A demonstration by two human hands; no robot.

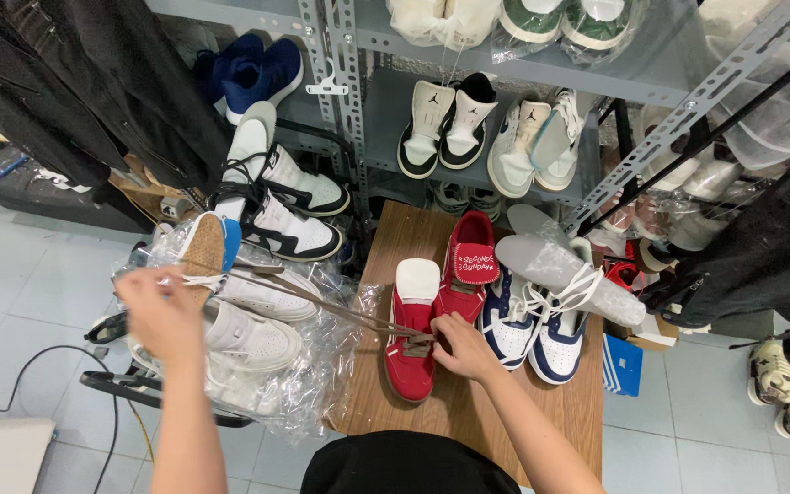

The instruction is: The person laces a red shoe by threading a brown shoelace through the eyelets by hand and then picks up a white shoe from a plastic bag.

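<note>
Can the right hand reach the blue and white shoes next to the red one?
Probably yes. The right hand rests on the red shoe, and the blue and white shoes sit right beside it with nothing between.

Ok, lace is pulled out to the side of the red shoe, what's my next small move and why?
Probably ease the left hand back toward the red shoe and feed the lace into an eyelet: it's stretched taut while the right hand pins the shoe on the table.

Grey metal shelving (505,87) w/ sneakers, small wooden table (468,402), pale tiled floor (20,284), dark jackets (93,82) hanging left.
</note>
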